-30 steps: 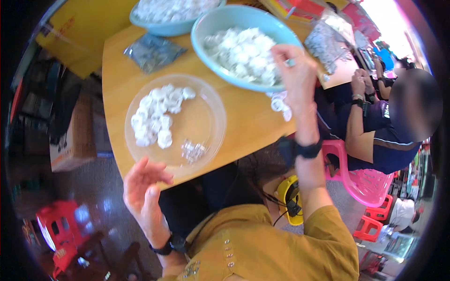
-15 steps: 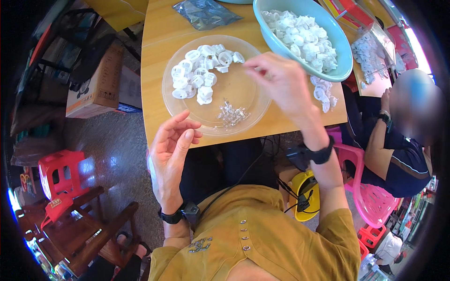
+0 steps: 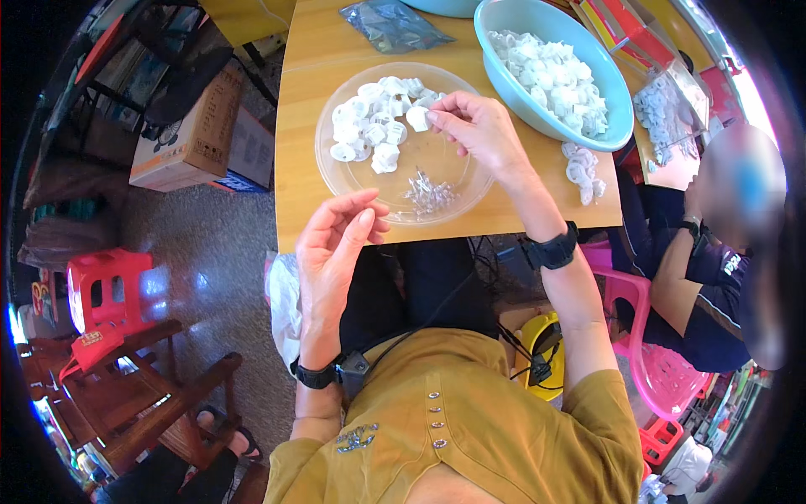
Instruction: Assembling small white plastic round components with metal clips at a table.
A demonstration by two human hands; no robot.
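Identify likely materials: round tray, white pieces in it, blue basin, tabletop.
Round tray: likely clear plastic, smooth; wood tone shows through.
White pieces: probably moulded plastic, matte to satin; opaque, uniformly white.
Blue basin: likely plastic, soft sheen; thin, evenly coloured wall.
Tabletop: wood or wood-look laminate, satin; faint grain, can't tell which.

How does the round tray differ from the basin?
The tray is colorless and shallow; the basin is light blue and deeper. Beside its white pieces, the tray has bare space and a pile of small shiny bits; the basin shows only heaped white pieces. Both sit on the table and hold white pieces.
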